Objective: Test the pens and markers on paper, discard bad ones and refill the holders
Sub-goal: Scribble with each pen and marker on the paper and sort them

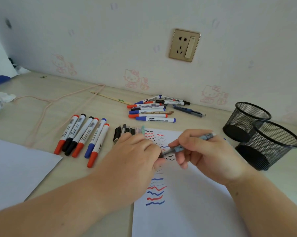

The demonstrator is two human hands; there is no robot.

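**Both hands on a patterned pen over the test sheet**

The right hand holds a light blue patterned pen above the test paper, its thumb and fingers curled round the barrel, with the pen's white end pointing up and to the right. The left hand meets it from the other side, its fingertips pinched on the pen's dark lower end; whether that piece is a cap or the tip itself cannot be told. Both hands hang over the upper part of the paper, which lies on the pale worktop and carries wavy test strokes in red, blue and black down its left portion.

Just left of the paper, partly hidden by the left hand, a short row of slim pens lies side by side. Further left, six whiteboard markers lie in a neat slanted row with red, black and blue caps. Near the wall behind the paper sits a looser pile of markers, and just beside it a dark blue pen.

To the right of the paper stand two black mesh pen holders, touching or nearly so, the nearer one in front of the other.

A second white sheet lies at the left edge of the worktop. A pink cord trails across the back of the worktop, with a thin wooden stick beside it. A gold wall socket sits on the cartoon-cat wallpaper above.
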